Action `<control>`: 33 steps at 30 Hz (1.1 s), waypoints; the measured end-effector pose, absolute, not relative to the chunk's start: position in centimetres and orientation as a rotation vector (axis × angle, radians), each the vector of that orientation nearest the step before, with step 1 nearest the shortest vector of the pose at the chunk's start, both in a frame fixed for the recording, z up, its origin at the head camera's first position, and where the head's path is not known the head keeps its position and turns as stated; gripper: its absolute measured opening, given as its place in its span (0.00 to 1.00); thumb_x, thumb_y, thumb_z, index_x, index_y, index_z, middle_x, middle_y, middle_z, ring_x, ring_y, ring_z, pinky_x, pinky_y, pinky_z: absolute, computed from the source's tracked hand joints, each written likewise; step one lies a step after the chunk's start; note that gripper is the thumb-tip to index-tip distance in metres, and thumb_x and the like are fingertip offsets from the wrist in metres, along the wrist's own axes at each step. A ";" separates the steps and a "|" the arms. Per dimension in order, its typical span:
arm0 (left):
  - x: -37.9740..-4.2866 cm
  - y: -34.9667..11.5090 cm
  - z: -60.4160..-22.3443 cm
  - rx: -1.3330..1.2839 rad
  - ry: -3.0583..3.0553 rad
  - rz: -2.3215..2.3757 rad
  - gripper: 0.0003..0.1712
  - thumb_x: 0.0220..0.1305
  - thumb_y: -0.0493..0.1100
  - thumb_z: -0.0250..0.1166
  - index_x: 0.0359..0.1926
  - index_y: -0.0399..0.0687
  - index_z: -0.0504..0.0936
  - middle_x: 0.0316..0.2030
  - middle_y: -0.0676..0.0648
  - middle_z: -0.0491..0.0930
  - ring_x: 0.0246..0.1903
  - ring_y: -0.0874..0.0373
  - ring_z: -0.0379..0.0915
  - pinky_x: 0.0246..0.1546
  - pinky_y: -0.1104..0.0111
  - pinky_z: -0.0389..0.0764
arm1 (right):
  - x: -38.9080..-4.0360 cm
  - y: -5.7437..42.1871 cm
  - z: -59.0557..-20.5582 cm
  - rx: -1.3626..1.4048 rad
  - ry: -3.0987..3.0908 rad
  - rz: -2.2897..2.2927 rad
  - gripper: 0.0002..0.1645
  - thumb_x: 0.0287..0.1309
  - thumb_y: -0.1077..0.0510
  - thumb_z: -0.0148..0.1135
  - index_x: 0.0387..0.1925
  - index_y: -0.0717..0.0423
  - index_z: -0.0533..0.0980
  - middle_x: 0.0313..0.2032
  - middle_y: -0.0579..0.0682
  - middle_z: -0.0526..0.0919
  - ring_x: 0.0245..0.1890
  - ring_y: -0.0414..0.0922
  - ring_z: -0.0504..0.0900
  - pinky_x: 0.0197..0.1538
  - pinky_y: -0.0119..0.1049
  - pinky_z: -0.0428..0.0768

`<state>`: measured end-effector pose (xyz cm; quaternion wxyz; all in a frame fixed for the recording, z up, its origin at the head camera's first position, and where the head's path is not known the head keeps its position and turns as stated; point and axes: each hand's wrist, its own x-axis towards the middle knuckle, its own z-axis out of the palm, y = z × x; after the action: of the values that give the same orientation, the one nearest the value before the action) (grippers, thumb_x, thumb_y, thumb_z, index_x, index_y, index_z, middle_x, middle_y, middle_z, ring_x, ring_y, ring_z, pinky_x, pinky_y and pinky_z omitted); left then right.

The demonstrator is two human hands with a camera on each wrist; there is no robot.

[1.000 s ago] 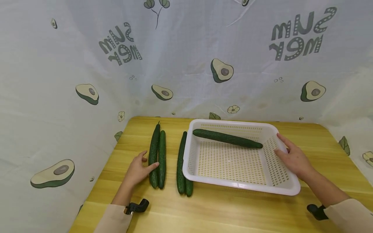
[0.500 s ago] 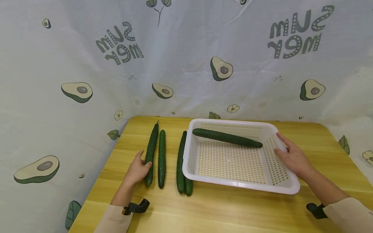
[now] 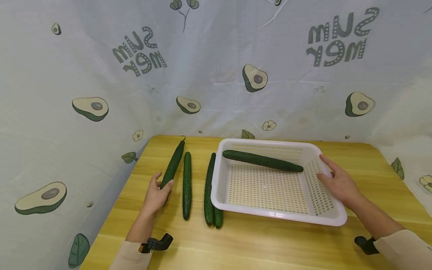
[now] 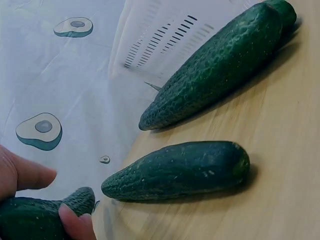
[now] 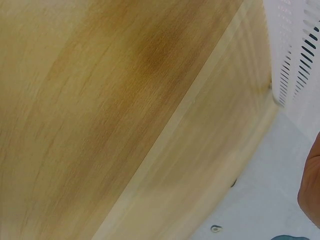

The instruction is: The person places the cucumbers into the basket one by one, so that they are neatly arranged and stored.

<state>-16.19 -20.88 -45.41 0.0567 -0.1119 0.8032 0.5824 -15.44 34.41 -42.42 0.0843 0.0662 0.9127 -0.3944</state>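
Note:
My left hand (image 3: 156, 197) grips the lower part of a long green cucumber (image 3: 173, 163), thumb on its near side. That cucumber slants away to the right, and its thin stem end points to the back. In the left wrist view, the thumb and a finger lie along the held cucumber (image 4: 30, 220). Just right of it, another cucumber (image 3: 187, 187) lies alone on the table. My right hand (image 3: 341, 187) holds the right rim of a white plastic basket (image 3: 276, 214), thumb inside. One cucumber (image 3: 263, 160) lies slantwise in the basket's back part.
Two more cucumbers lie side by side at the basket's left edge, the left one (image 3: 208, 195) longer in view and the right one (image 3: 218, 218) partly hidden under the rim. The wooden table (image 3: 236, 247) ends at a white avocado-print curtain (image 3: 216, 75) behind and at the sides.
My left hand has closed round the leftmost cucumber and drawn it left, away from its neighbour. The cucumber now tilts more. The right hand and basket have stayed in place.

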 end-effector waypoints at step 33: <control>-16.4 -15.1 -38.9 0.235 2.565 1.847 0.29 0.59 0.37 0.76 0.62 0.49 0.81 0.61 0.43 0.80 0.61 0.46 0.78 0.58 0.55 0.81 | -15.3 34.1 -41.9 0.179 2.715 -1.205 0.43 0.80 0.47 0.42 0.82 0.48 0.33 0.64 0.85 0.63 0.35 0.49 0.87 0.31 0.43 0.87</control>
<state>-16.39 -15.11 -38.88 -0.0137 0.0743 0.8092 0.5826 -15.30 34.10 -41.93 0.0829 0.0598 0.9092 -0.4036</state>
